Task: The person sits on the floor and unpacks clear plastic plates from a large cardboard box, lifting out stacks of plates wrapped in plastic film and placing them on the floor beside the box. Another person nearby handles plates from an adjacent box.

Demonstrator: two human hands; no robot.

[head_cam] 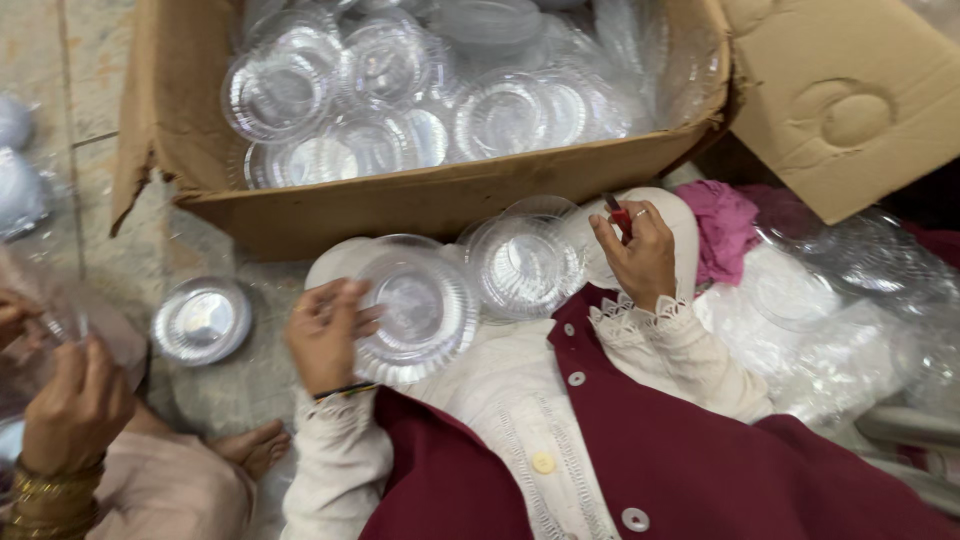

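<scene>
Left hand (322,335) has its fingers clamped on the rim of a clear plastic lid (418,312) over the lap. Right hand (635,255) pinches a small red tool (618,214), beside a lid stack (525,262). Just beyond, the cardboard box (440,195) edge crowds in; open floor (90,150) left.

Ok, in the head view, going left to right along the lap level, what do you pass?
Co-worker's hand with bangles → stack of clear lids on the floor → left hand → clear lid it holds → second clear lid stack → right hand holding a small red tool → pink cloth → plastic bags.
</scene>
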